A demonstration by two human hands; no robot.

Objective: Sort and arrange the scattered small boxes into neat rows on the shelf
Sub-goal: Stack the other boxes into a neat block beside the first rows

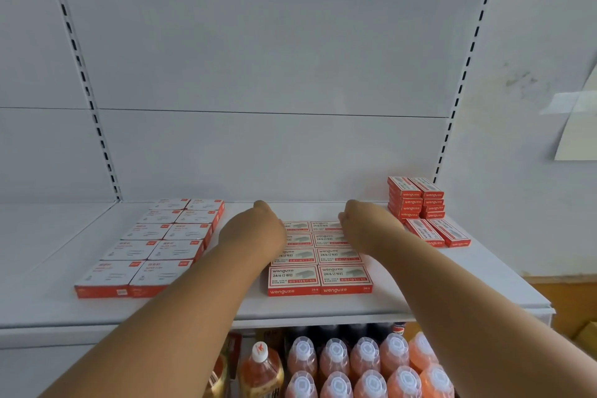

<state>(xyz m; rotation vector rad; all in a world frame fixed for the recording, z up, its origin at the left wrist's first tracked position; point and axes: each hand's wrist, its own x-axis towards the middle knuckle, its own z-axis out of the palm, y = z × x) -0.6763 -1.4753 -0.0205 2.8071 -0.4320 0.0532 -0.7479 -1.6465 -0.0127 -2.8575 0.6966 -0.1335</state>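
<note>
A block of white-and-red staple boxes [319, 271] lies flat in two columns at the middle of the white shelf [323, 310]. My left hand [258, 226] rests at the block's far left corner, its fingers hidden behind the hand. My right hand [365, 223] reaches over the far right box [326, 225], fingers curled down onto it. On the left, larger white-and-red boxes [151, 249] lie in two neat columns. At the back right stands a stack of narrow red boxes [416, 200], with two more red boxes [436, 233] lying in front of it.
The shelf's white back panel [274, 74] has slotted uprights on both sides. Below the shelf edge stand rows of orange drink bottles [365, 362] with white caps. A sheet of paper [578, 126] hangs on the right wall.
</note>
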